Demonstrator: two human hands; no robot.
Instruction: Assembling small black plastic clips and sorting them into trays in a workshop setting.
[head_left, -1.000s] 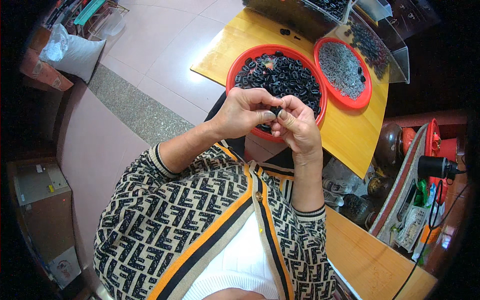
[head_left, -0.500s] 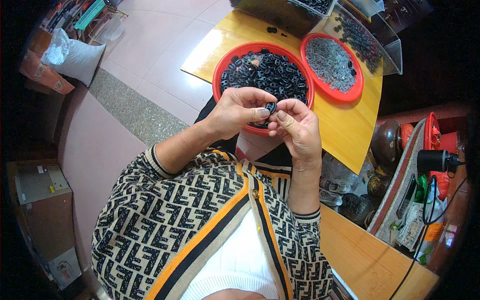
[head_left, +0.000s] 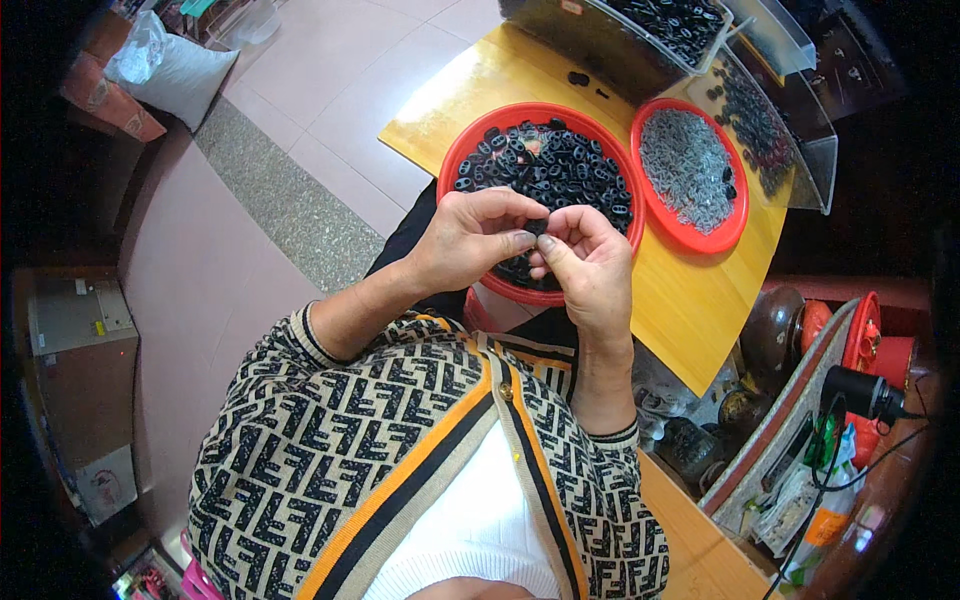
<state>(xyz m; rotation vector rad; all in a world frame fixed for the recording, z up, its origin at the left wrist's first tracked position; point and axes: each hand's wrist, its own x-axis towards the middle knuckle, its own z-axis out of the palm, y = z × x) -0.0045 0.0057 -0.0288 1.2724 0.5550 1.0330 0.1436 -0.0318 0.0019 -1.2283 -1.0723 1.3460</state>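
Note:
Above the near part of a red basin (head_left: 449,160), my two hands meet at the fingertips. My left hand (head_left: 470,238) pinches a small black plastic part (head_left: 536,226) between thumb and forefinger. From the other side, my right hand (head_left: 592,262) closes thumb and forefinger against that part; whatever lies between those fingertips is too small or hidden to name. The basin holds a heap of black oval plastic pieces (head_left: 575,165) with holes. To its right stands a red tray (head_left: 738,217) full of small silvery metal pieces (head_left: 690,165), seemingly screws or pins.
Clear plastic bins (head_left: 640,45) of black parts stand at the table's far side. Two loose black pieces (head_left: 578,78) lie on the yellow wooden tabletop (head_left: 690,320). Right of me, a black cylinder (head_left: 862,392) with a cable sits above jars (head_left: 770,340). A white sack (head_left: 180,80) rests far left.
The view has shifted, so basin and tray sit lower in it. Both hands stay together over the basin; the black part has turned and shows less of its face.

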